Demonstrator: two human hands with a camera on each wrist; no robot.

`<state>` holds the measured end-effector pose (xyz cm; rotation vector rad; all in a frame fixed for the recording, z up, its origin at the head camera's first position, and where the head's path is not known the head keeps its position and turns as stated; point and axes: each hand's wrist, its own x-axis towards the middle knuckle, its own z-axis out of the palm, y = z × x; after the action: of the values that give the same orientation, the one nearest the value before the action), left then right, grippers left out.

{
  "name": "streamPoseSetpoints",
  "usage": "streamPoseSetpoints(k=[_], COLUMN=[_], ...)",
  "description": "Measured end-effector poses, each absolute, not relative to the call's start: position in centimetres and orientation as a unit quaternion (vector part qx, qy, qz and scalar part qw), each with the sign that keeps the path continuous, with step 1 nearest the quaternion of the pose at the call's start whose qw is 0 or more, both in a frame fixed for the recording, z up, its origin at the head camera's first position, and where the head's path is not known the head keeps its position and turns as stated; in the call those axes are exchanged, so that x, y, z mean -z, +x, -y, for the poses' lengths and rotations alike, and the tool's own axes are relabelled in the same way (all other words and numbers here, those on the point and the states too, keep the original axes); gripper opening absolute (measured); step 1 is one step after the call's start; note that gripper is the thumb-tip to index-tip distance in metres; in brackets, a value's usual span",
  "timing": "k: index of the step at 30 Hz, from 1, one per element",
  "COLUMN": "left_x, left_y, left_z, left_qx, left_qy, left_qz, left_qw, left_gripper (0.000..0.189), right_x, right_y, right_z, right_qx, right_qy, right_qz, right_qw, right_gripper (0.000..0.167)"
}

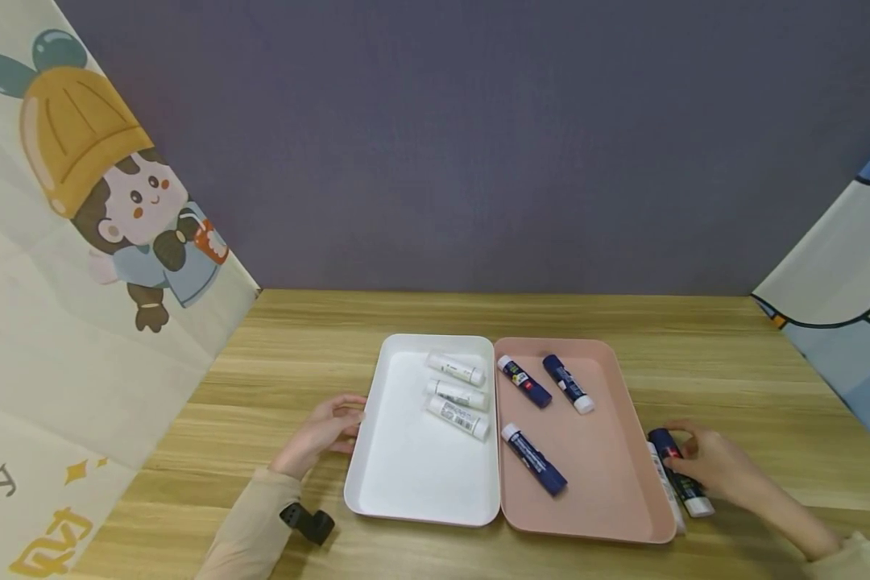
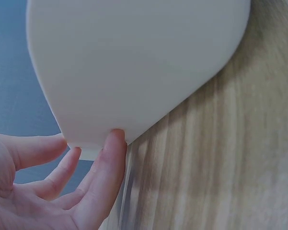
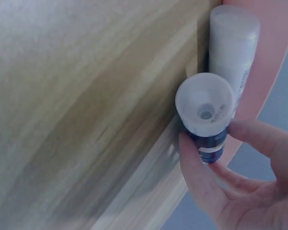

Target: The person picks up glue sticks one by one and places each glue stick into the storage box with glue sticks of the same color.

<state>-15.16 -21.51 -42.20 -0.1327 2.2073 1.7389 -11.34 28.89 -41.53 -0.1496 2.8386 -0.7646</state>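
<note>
Beside the left edge of the white tray (image 1: 420, 491) is my left hand (image 1: 328, 431), its loosely extended fingers touching the outer wall. The left wrist view shows the fingertips (image 2: 117, 135) against that wall. My right hand (image 1: 714, 459) pinches a dark blue glue stick (image 1: 685, 479) between thumb and fingers, just right of the pink tray (image 1: 602, 507). Its white base (image 3: 204, 103) faces the right wrist camera. A white glue stick (image 3: 234, 43) lies between it and the pink tray's outer wall, mostly covered in the head view.
Three white glue sticks (image 1: 458, 417) lie in the upper right of the white tray. Three dark blue glue sticks (image 1: 535, 459) lie apart in the pink tray. Both trays stand side by side on a wooden table (image 1: 319, 322), with a dark grey partition (image 1: 478, 161) behind.
</note>
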Motion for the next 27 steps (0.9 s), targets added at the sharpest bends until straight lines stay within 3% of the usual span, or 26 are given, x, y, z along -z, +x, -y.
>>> streamPoseSetpoints(k=[27], left_x=[42.2], left_y=[-15.3], left_z=[21.4], left_qx=[-0.602], left_qy=[-0.05], left_qz=[-0.781], left_qw=[0.159], left_gripper=[0.033], right_x=[38.7], right_y=[-12.4], right_z=[-28.8], right_qx=[0.253], right_qy=[-0.073], right_qz=[-0.962], right_qw=[0.076], right_gripper=[0.056])
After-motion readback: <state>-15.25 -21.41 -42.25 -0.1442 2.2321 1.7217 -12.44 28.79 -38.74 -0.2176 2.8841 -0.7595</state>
